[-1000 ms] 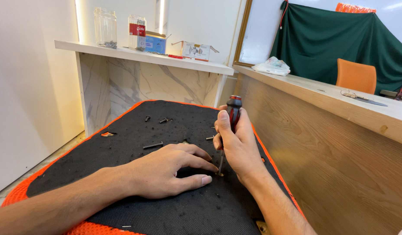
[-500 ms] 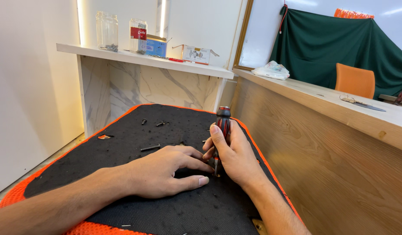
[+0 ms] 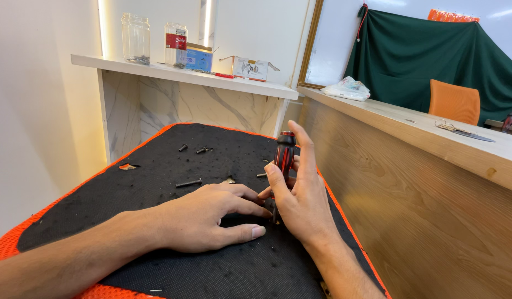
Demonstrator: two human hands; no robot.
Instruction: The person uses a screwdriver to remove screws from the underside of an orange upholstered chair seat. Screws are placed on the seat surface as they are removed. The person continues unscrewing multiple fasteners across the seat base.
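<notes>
Black surface: a black mesh pad (image 3: 156, 243) with an orange edge fills the lower half of the frame; both hands work on it.
Right hand (image 3: 300, 205): centre of the frame, just right of the left hand; its grip is partly open, thumb and palm against the screwdriver, index finger stretched straight up beside the handle.
Screwdriver (image 3: 283, 158): red and black handle, standing nearly upright, tip down on the pad between the 2 hands; the tip itself is hidden by the fingers.
Left hand (image 3: 206, 218): palm down on the pad, lower centre; its grip is spread flat and holds nothing, thumb and index fingertips close by the screwdriver's lower end.
Loose screws: 1 long dark bolt (image 3: 188, 182) lies just above the left hand; 2 short ones (image 3: 192, 149) lie farther up the pad, well apart from the hands.
Shelf (image 3: 184, 75): white, upper left, carrying 2 glass jars (image 3: 135, 39) and small boxes.
Wooden table (image 3: 433, 124): right side, light wood, running toward the upper right.
</notes>
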